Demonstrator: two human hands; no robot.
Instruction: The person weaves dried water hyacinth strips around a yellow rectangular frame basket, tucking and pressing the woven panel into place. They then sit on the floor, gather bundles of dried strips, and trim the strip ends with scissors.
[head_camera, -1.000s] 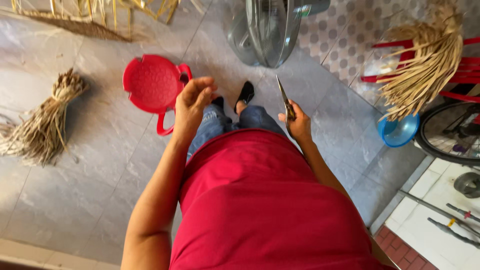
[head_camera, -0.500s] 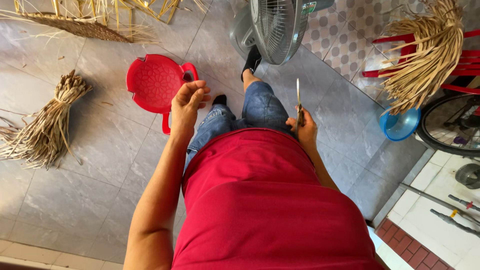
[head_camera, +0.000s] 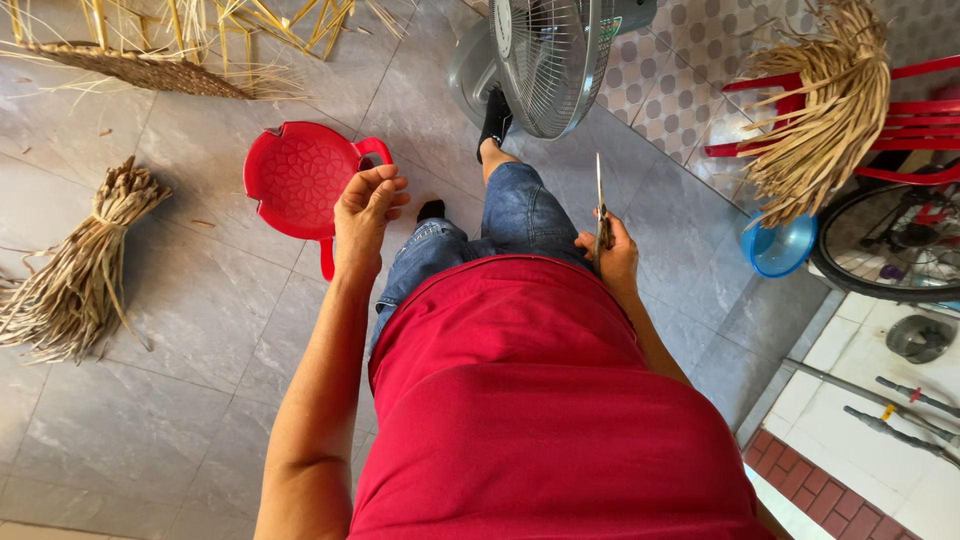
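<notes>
While the person stands on the grey tiled floor (head_camera: 150, 400), both hands are raised in front of the red shirt (head_camera: 540, 400).

Right hand: the right hand (head_camera: 612, 258) is clenched round the handle of a knife (head_camera: 600, 205), blade pointing up and away from the body.

Left hand: the left hand (head_camera: 368, 210) is bare — fingers loosely curled, grasping nothing, hovering above the red stool (head_camera: 300, 178) without touching it.

Knife: it sits in front of the right hip, over the denim-clad leg, below the fan (head_camera: 555, 60).

Handling: thin, stiff and light by the look of it; the edge is the hazard, so the handle is the only sound place to hold — as it is held now.

Stool: plastic, likely light and rigid; its rim or a leg would give a firm hold.

Around: a tied bundle (head_camera: 85, 265) of dry leaves lies well to the left, more strips (head_camera: 820, 110) drape over red furniture at right, with a blue bowl (head_camera: 778, 245) beneath them.
</notes>
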